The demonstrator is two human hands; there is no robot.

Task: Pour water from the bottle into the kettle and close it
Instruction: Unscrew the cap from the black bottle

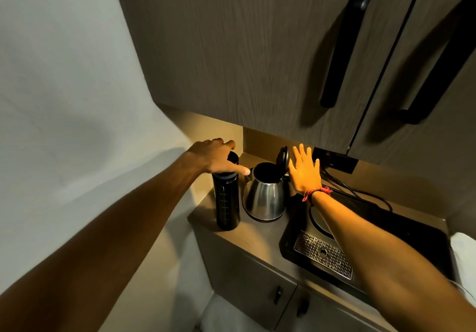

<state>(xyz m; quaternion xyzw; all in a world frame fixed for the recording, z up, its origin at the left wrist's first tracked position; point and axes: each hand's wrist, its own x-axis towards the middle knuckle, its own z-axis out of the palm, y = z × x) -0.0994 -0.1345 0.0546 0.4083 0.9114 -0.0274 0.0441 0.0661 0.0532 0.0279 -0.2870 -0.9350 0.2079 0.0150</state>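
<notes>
A tall dark bottle (228, 202) stands upright at the counter's left end. My left hand (219, 157) rests over its cap, fingers curled around the top, thumb pointing toward the kettle. The steel kettle (265, 197) stands just right of the bottle with its black lid (282, 157) tipped up and its mouth showing dark. My right hand (305, 170) is flat with fingers spread, right behind the raised lid, close to it; I cannot tell whether it touches. A red cord circles that wrist.
A black tray (401, 231) with a round base and a perforated metal grille (323, 254) sits right of the kettle. Cables run to a wall socket (337, 160). Cupboard doors with black handles hang low overhead. A white wall closes the left side.
</notes>
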